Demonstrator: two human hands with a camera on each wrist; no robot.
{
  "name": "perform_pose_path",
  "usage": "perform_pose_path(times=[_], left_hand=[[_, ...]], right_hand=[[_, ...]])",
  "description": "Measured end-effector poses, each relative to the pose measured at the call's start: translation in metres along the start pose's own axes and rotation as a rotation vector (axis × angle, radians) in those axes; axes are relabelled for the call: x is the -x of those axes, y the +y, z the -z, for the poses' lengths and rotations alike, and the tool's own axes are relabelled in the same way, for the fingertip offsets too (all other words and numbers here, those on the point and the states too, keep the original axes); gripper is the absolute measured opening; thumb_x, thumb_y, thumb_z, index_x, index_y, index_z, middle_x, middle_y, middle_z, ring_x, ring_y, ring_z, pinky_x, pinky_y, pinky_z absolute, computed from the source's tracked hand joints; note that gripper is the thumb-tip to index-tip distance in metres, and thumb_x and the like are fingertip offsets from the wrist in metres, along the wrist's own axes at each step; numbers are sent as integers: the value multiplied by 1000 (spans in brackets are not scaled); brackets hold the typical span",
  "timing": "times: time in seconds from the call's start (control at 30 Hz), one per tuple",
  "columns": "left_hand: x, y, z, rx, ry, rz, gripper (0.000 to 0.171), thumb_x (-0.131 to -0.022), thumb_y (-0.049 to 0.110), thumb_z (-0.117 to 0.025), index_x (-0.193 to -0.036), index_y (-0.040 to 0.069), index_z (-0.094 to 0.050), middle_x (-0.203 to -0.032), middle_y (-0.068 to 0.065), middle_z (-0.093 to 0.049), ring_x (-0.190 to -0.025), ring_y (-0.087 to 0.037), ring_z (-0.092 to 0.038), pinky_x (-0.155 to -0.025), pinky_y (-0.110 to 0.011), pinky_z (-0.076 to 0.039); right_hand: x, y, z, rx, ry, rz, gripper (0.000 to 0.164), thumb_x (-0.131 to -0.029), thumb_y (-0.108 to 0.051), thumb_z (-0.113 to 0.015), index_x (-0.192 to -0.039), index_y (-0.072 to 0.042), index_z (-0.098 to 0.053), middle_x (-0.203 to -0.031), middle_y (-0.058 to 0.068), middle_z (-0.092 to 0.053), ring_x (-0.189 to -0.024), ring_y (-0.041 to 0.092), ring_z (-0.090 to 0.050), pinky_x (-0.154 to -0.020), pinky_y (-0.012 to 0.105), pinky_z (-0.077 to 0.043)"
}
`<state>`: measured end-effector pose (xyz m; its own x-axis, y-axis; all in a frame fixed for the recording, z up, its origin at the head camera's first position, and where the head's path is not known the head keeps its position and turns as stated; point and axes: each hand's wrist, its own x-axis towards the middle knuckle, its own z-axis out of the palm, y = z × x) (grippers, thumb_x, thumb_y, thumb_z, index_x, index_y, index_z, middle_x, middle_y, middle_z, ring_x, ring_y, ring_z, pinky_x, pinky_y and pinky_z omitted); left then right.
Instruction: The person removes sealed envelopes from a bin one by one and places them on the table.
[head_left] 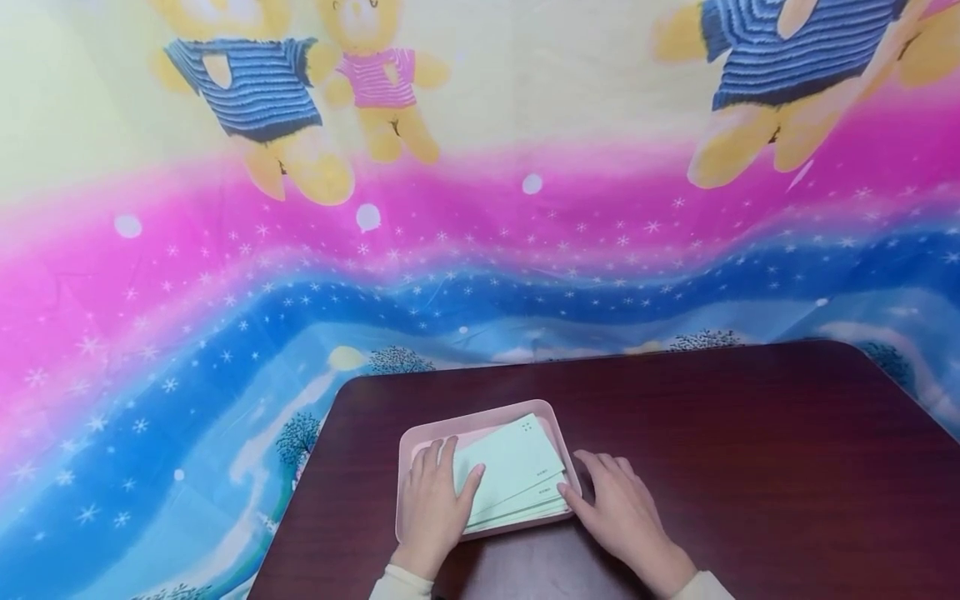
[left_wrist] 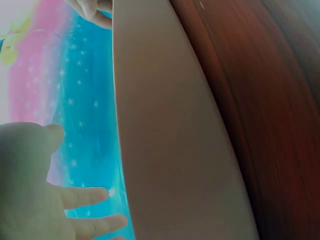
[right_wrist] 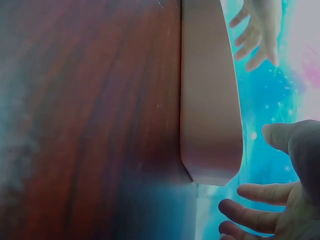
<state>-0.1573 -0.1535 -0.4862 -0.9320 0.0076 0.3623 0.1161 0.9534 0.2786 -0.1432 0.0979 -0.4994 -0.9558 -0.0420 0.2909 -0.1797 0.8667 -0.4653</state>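
Green sheets (head_left: 510,458) are in the pink tray (head_left: 477,423), stacked askew: the top one is turned against those below, and their edges fan out toward the near right corner. Watch that. Pinch only the top one and the lower ones could slide or get left behind; too thin to count from here, so a miscount is easy.

The tray sits flat on the tabletop (head_left: 750,450), toward its left side. The surface looks smooth, so a one-sided push on a wall could skate or swing it.

Your left hand (head_left: 433,504) is over the tray's left part, fingers extended and spread, pinching nothing. Can't tell if it's pressing the sheets; if it is, it would drag the top one.

Your right hand (head_left: 622,508) is at the right wall, fingers spread, thumb near the sheets' corner, no grip. Contact with the rim isn't clear. Close the thumb there carelessly and you could bend that corner or catch the rim instead of paper.
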Motion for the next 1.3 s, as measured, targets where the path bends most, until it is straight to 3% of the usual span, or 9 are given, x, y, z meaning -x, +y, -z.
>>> perform_pose_path(times=[0.33,0.63,0.77,0.93,1.3], left_hand=[[-6,-36,12,-48,10,70,63,-94,48,-64,-138,4,-57,-136,-16,-61,-123,-38,-56,-90,-55,-50],[-9,-58,17,-93,-34,112,53,-97,32,-64,-134,-6,-59,-127,-25,-66,-109,-44,-65,-86,-58,-53],[-8,-63,16,-143,-37,103,43,-96,20,-66,-128,-7,-62,-102,-25,-73,-86,-41,-71,-72,-53,-54],[-8,-67,14,-168,-77,96,37,-96,14,-65,-127,-6,-63,-76,-20,-71,-58,-31,-65,-53,-43,-47],[-8,-68,14,-169,-110,87,22,-93,2,-61,-114,-5,-65,-71,-19,-67,-54,-30,-62,-46,-40,-44]], right_hand=[[-14,2,-3,10,-61,-3,54,-89,-42,-73,-129,-5,-65,-119,14,-70,-103,32,-62,-84,49,-52],[-21,2,-2,-1,-117,-21,41,-95,-25,-67,-125,2,-67,-117,17,-71,-103,32,-63,-85,48,-53],[-24,1,-4,-12,-102,-14,33,-95,-20,-67,-119,2,-71,-111,15,-73,-96,29,-63,-81,45,-53],[-27,1,-6,-23,-82,-2,23,-92,-13,-69,-111,-2,-76,-102,11,-75,-85,25,-60,-73,40,-51],[-31,0,-7,-49,-147,-68,21,-91,-8,-69,-109,-7,-78,-101,9,-77,-88,25,-66,-74,44,-54]])
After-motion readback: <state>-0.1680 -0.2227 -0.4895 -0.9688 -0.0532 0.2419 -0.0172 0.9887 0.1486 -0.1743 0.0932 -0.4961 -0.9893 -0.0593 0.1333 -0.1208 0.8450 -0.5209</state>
